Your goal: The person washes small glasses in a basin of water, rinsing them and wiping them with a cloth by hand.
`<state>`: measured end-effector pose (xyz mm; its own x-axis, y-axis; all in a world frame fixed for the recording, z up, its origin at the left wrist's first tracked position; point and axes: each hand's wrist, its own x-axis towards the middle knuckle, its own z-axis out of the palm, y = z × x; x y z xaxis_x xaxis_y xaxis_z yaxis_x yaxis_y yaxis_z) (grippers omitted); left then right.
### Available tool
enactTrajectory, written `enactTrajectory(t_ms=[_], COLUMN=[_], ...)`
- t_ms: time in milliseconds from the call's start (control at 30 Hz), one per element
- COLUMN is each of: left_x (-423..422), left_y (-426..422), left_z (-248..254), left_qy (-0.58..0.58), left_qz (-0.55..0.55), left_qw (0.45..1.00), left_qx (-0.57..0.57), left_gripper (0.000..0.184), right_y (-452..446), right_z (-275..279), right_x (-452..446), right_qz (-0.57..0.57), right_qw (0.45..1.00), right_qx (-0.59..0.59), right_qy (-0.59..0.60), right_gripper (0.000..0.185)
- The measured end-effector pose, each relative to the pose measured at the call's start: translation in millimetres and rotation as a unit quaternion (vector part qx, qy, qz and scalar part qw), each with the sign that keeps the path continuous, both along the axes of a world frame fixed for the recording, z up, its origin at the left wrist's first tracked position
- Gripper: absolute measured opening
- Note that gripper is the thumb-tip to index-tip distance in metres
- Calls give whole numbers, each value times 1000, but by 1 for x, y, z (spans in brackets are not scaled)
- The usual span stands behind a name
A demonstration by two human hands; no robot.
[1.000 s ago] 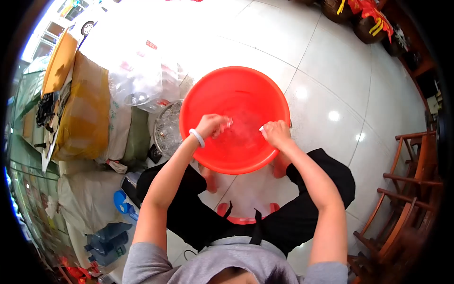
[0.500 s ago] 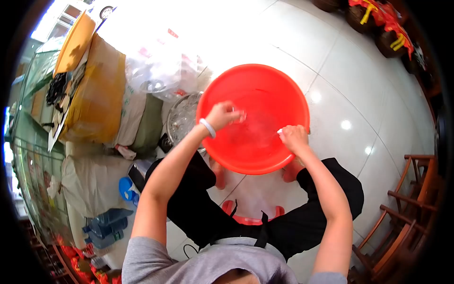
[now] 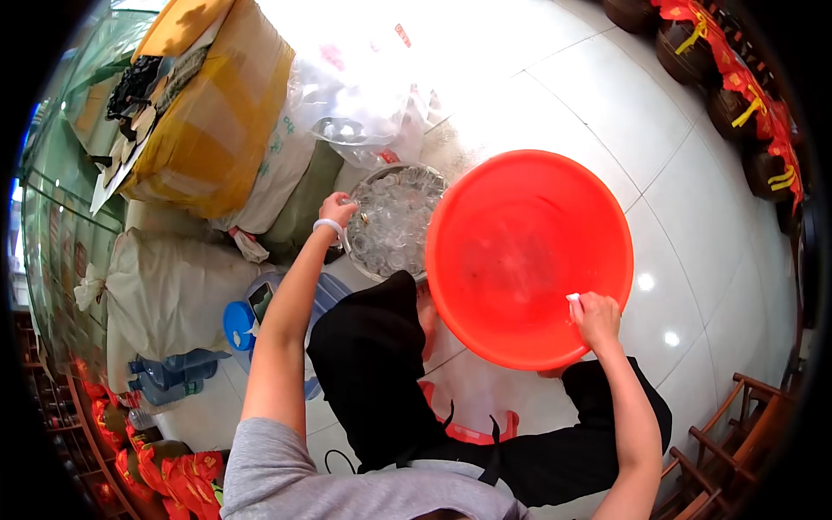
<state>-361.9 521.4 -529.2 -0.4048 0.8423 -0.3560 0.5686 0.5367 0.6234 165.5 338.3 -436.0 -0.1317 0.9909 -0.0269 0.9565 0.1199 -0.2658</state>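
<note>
My left hand (image 3: 336, 210), a white band on its wrist, is at the left rim of a round metal basin (image 3: 357, 251). Its fingers are curled in, and what they hold, if anything, is too small to make out. Many small clear glass-like pieces (image 3: 394, 221) fill this basin. To the right of it is a big red plastic tub (image 3: 529, 186) with a wet-looking bottom. Over the tub's lower right side my right hand (image 3: 600, 321) is closed on a small white object (image 3: 574, 305), whose kind I cannot tell.
Clear plastic bags (image 3: 364, 104) lie beyond the metal basin. A taped yellow box (image 3: 217, 113) and sacks (image 3: 165, 286) stand at left, near water bottles (image 3: 169, 377). Dark jars with red cloth (image 3: 728, 108) line the upper right. Wooden furniture (image 3: 728, 442) is at lower right.
My left hand has moved from above the red tub to the metal basin's left rim. The view has shifted left. My right hand still grips the white object at the tub's right side.
</note>
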Motion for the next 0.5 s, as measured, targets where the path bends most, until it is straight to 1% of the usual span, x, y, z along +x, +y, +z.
enactTrajectory(t_ms=[133, 200, 233, 333, 367, 433, 467, 500], left_x=[-20, -13, -9, 3, 1, -3, -10, -5], left_y=[-12, -11, -10, -1, 3, 6, 9, 9], left_z=[-37, -40, -42, -54, -66, -92, -106, -97], left_qy=[23, 48, 81, 58, 47, 156, 161, 190], left_qz=[11, 5, -10, -5, -6, -34, -41, -46], left_qw=[1000, 997, 994, 995, 996, 984, 985, 980], left_qx=[15, 60, 74, 78, 73, 78, 46, 45], left_gripper=[45, 47, 49, 51, 51, 53, 55, 55], right_y=[2, 3, 3, 3, 2, 2, 3, 3], right_z=[0, 0, 0, -2, -5, -7, -7, -2], right_x=[-1, -2, -3, -3, -2, 1, 1, -1], right_qz=[-4, -2, -1, -4, -8, -1, 16, 11], right_qw=[1000, 1000, 1000, 1000, 1000, 1000, 1000, 1000], right_qx=[-13, -7, -10, -16, -21, -13, 9, 1], right_qy=[13, 6, 2, 0, 14, 25, -12, -12], right_gripper=[23, 23, 24, 25, 24, 23, 23, 22])
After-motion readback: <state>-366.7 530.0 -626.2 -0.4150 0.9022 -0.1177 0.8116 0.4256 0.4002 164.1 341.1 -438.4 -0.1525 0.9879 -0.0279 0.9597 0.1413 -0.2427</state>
